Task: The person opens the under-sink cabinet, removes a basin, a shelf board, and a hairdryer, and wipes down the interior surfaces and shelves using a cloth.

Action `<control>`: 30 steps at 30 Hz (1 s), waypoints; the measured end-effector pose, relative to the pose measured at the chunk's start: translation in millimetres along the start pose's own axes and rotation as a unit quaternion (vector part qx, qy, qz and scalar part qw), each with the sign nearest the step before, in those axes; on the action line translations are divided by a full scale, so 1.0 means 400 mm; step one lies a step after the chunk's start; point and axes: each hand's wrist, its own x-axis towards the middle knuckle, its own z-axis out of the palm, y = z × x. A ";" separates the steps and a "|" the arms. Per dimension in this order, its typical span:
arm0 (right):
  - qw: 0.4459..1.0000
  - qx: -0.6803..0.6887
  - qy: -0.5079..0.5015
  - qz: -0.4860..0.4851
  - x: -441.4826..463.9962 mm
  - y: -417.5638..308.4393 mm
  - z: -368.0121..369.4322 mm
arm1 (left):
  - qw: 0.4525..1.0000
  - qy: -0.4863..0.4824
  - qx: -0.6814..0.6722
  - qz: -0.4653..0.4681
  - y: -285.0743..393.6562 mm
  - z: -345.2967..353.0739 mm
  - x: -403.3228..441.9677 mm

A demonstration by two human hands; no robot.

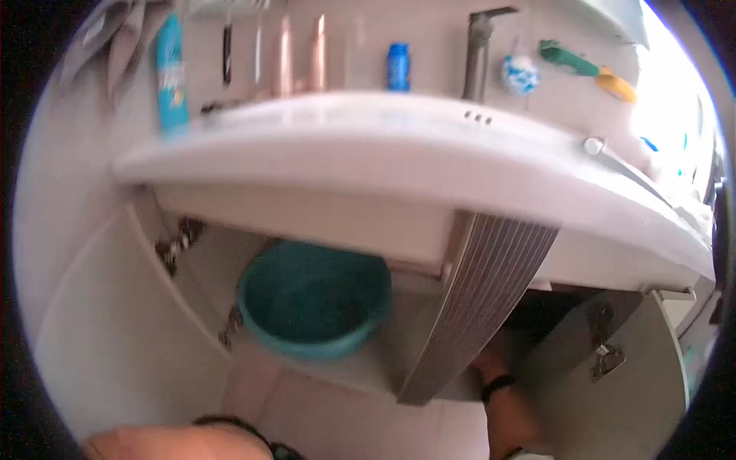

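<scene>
A teal basin point(314, 307) stands on the cabinet floor in the open left compartment under the sink. My right hand point(487, 364) reaches into the right compartment, behind the dark striped panel point(487, 299); a dark band is round the wrist, and the fingers are lost in shadow. What that hand touches cannot be made out. At the bottom left, a bare forearm or limb shows near a dark strap, with no fingers of my left hand in sight. The open right cabinet door point(636, 376) is beside my right forearm.
The white sink point(368, 146) runs above the cabinet, with a tap point(477, 57), a blue bottle point(398, 67) and a tall turquoise bottle point(172, 77) along its back. The left cabinet door point(130, 307) hangs open. A pale tiled floor point(330, 406) lies below.
</scene>
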 end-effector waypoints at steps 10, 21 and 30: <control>0.991 -0.056 -0.108 -0.053 0.028 -0.038 0.060 | 0.996 0.056 0.066 0.008 0.019 -0.001 -0.021; 0.978 -0.168 -0.038 -0.120 -0.094 -0.004 0.024 | 0.760 0.375 0.017 -0.531 -0.232 -0.058 -0.227; 0.928 -0.292 -0.107 -0.207 -0.159 -0.033 -0.036 | 0.631 0.426 -0.306 -0.571 -0.312 0.047 -0.188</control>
